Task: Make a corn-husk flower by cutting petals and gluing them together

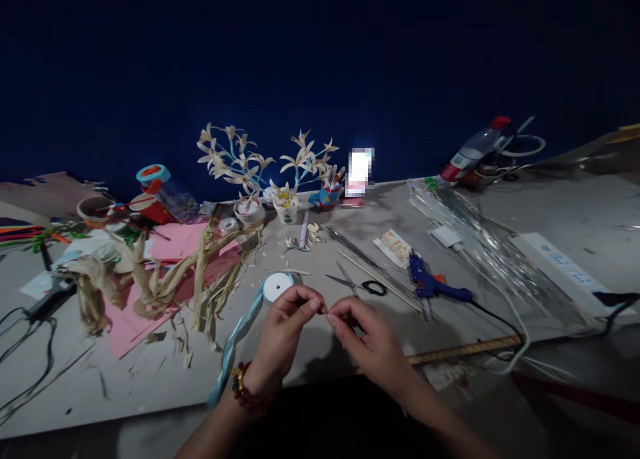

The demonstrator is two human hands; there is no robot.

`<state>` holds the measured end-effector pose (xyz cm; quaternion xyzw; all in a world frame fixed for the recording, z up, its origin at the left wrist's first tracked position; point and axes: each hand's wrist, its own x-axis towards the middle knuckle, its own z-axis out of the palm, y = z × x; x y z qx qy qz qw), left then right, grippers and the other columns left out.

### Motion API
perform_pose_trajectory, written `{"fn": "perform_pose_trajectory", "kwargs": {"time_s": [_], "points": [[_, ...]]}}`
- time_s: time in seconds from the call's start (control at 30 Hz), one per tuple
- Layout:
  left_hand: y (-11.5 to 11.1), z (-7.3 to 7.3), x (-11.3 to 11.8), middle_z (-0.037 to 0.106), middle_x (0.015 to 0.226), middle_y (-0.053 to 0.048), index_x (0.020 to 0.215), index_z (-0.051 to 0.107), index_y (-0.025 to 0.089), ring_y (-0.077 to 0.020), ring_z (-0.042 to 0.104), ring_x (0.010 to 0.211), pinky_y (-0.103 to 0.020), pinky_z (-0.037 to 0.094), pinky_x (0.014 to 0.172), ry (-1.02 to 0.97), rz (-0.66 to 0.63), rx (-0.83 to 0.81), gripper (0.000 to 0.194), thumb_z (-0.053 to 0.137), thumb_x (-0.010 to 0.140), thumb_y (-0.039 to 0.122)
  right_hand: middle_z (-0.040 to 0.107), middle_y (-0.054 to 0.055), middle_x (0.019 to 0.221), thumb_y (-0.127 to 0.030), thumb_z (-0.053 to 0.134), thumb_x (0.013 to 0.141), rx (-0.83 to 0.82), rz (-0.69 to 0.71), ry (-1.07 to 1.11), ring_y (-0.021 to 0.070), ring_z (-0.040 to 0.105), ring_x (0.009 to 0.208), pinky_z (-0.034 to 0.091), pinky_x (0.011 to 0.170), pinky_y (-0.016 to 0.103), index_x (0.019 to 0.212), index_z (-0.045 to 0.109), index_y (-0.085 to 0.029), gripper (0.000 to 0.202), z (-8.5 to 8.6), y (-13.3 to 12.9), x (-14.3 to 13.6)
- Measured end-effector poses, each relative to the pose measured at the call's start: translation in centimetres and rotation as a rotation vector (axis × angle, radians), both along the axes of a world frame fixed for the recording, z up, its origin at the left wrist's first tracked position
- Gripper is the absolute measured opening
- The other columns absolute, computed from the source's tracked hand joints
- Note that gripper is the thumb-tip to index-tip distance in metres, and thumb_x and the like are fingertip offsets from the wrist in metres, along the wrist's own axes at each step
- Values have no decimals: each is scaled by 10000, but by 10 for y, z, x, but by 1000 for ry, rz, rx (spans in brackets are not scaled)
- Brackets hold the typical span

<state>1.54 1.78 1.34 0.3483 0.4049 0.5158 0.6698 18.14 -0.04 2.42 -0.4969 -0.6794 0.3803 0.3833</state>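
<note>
My left hand [285, 329] and my right hand [367, 336] meet above the grey table [150, 386], their fingertips pinching one tiny pale piece [325, 310] between them. It is too small to tell what it is. My left wrist wears a red bead bracelet [243, 389]. A roll of light blue ribbon [277, 286] lies just behind my left hand, its loose end trailing toward the table's front edge. Scissors [357, 285] lie just behind my right hand.
Dried corn husks [150, 279] sprawl over pink paper [125, 322] at the left. Small pots with husk flowers [250, 162] stand at the back. A blue glue gun [435, 286], thin sticks, a wooden ruler [465, 350], a power strip [565, 269] and a bottle [475, 149] lie to the right.
</note>
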Motion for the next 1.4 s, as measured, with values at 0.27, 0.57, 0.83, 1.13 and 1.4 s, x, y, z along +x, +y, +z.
{"fn": "perform_pose_trajectory", "kwargs": {"time_s": [0.27,0.57,0.83,1.13,1.4], "points": [[-2,2,0,641,781,-18,789,696,180,-154,569,785,-250,438,775,-26,-39,-6,130,765,829,283,628,-2,753,-308,524,979,-65,34,35,143,599,676,449,593,227,892,629,-219,162,-1,-2,3],[-3,3,0,640,765,-22,771,677,165,-159,564,778,-256,423,768,-7,-45,-1,151,755,829,280,560,-24,713,-330,546,964,-179,62,158,120,536,588,411,516,214,880,602,-210,156,-9,-2,5],[-5,-2,-1,629,730,-16,741,674,157,-144,558,747,-243,429,744,-76,-58,-41,173,776,801,283,548,-27,698,-324,542,970,-165,98,134,127,546,616,415,545,221,875,610,-205,166,-16,-3,4],[-3,-14,-20,719,896,-43,898,741,188,-184,642,887,-280,489,834,259,-15,85,167,771,824,335,558,-11,706,-336,564,936,-192,37,115,139,529,637,429,541,220,822,606,-203,179,-33,0,15],[6,-23,-69,709,895,-56,783,691,196,-213,648,913,-331,478,865,721,209,372,233,625,929,366,603,6,723,-376,576,911,-220,-45,146,163,581,640,470,532,233,847,621,-213,182,-73,11,24]]}}
